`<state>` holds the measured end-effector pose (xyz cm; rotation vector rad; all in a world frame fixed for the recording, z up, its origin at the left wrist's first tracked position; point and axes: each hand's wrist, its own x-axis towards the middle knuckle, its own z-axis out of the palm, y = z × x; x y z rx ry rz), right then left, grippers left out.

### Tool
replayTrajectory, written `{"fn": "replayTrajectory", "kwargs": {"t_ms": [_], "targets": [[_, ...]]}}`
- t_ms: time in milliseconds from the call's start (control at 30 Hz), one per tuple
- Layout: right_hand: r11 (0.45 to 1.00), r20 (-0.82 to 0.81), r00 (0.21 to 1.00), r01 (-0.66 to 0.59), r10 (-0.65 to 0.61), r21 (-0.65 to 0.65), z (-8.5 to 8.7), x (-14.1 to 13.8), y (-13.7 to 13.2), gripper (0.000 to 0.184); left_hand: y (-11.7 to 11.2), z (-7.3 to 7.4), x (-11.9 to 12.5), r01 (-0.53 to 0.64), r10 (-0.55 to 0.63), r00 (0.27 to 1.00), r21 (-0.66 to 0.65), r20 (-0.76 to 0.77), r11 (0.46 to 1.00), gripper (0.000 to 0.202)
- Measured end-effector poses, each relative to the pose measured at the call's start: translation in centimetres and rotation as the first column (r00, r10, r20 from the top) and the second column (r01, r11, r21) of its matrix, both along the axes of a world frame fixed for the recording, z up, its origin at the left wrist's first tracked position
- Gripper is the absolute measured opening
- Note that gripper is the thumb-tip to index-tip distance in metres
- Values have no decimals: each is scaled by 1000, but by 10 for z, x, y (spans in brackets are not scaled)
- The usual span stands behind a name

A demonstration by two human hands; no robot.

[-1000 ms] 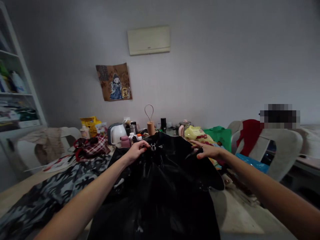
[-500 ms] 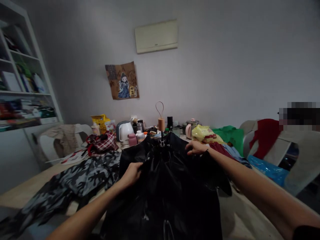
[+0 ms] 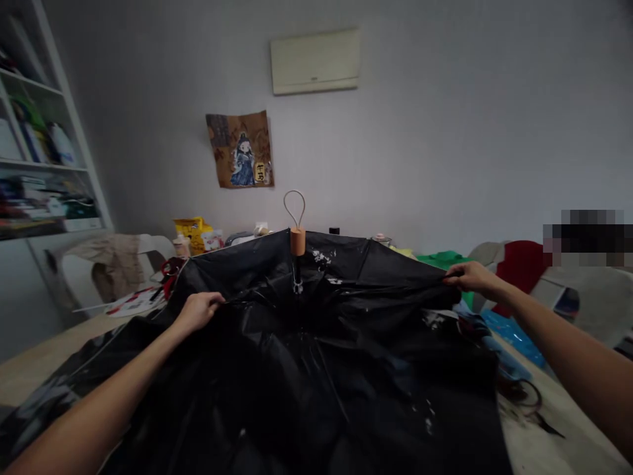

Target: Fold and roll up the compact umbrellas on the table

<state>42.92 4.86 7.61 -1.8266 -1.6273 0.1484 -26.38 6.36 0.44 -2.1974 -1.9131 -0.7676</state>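
A black umbrella [image 3: 306,369] lies spread over the table with its inner side facing up. Its short wooden handle [image 3: 297,242] points upward and carries a pale wrist loop [image 3: 295,206]. Whitish worn patches mark the black lining. My left hand [image 3: 198,311] pinches the canopy on the left side. At the far right, my right hand [image 3: 469,277] grips the canopy's edge between thumb and fingers. The fabric is stretched between both hands, wrinkled around the shaft. Most of the ribs are hidden in the dark folds.
Behind the canopy show a yellow package [image 3: 192,231] and a green bag [image 3: 440,259]. A blue plastic bag [image 3: 512,336] lies at the right. A draped chair [image 3: 119,264] stands left, near shelves [image 3: 44,165]. Another person [image 3: 588,244] sits at the far right.
Both hands have moved apart, pulling the umbrella canopy much wider. It now covers the camouflage cloth and most of the items behind. The handle sits slightly further left.
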Motion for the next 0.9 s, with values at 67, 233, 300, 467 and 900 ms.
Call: {"fn": "replayTrajectory", "kwargs": {"t_ms": [67, 233, 300, 467, 900], "targets": [[998, -30, 1000, 8, -10, -68, -2, 1, -1, 8, 7, -6, 3, 40, -42, 999, -48, -32, 998, 30], [993, -35, 999, 35, -40, -113, -8, -5, 1, 6, 10, -5, 10, 49, -52, 998, -75, -31, 996, 31], [996, -25, 999, 24, -27, -89, -6, -12, 1, 5, 4, 3, 11, 110, -106, 993, -100, 43, 989, 36], [992, -3, 992, -126, 126, -8, 14, -49, -3, 30, -22, 25, 31, 453, -330, 852, -255, 406, 854, 82], [985, 614, 779, -24, 125, -170, 18, -137, -54, 84, -45, -3, 60, 562, -377, 686, -125, 622, 817, 140]]}}
